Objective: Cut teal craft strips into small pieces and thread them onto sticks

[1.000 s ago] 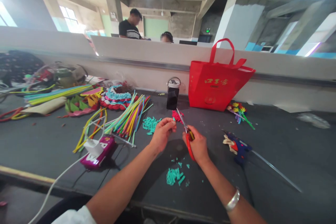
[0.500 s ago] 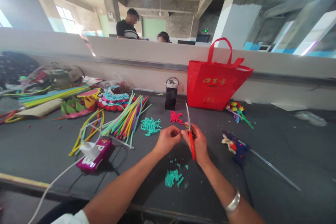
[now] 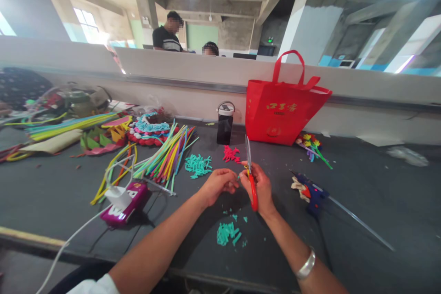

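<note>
My right hand is closed around red-handled scissors, whose blades point up and away from me. Close by on the left, the fingers of my left hand are curled, and what they hold, if anything, is too small to make out. A tiny teal bit shows between the fingertips of both hands; which hand has it I cannot tell. Below my hands lies a small heap of cut teal pieces. Beyond them are a larger teal pile and a pile of red pieces.
Colourful fuzzy stems and a purple power strip lie to the left. A black bottle and a red bag stand at the back. On the right rests a glue gun with a long glue stick. Two people are beyond the partition.
My left hand has drawn slightly down and away from my right fingertips, its fingers shifting. The scissors have hardly moved. Behind the partition, one person's head has moved a little left.
</note>
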A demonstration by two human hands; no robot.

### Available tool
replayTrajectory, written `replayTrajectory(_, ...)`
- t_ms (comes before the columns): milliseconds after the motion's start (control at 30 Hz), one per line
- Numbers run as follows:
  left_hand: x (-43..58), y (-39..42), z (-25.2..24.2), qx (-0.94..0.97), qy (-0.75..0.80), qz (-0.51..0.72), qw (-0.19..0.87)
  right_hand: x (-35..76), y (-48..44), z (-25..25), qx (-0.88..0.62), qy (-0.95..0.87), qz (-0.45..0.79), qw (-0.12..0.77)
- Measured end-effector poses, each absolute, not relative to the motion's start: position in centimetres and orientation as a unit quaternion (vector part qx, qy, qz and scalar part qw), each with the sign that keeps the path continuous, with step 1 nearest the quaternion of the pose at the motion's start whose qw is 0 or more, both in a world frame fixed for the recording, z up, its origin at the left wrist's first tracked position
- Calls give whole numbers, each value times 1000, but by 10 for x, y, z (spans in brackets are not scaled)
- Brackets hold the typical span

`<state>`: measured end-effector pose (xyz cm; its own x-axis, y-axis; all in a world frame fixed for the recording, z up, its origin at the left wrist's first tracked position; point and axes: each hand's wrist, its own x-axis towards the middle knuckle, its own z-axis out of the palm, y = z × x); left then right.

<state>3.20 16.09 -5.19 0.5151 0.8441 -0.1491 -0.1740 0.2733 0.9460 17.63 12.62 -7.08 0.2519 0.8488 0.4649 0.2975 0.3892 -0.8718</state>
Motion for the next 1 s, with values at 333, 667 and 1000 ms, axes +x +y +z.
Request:
replayTrajectory(333, 29, 160, -47, 436, 276, 324, 793, 174, 121, -64, -478, -558, 273, 621)
replayTrajectory(667, 29, 167, -47, 367, 246, 505, 741, 176, 121, -62, -569, -621, 150, 519)
replayTrajectory(1000, 33, 163, -45, 353, 228, 543, 727, 166, 120, -72, -577, -678, 51, 453)
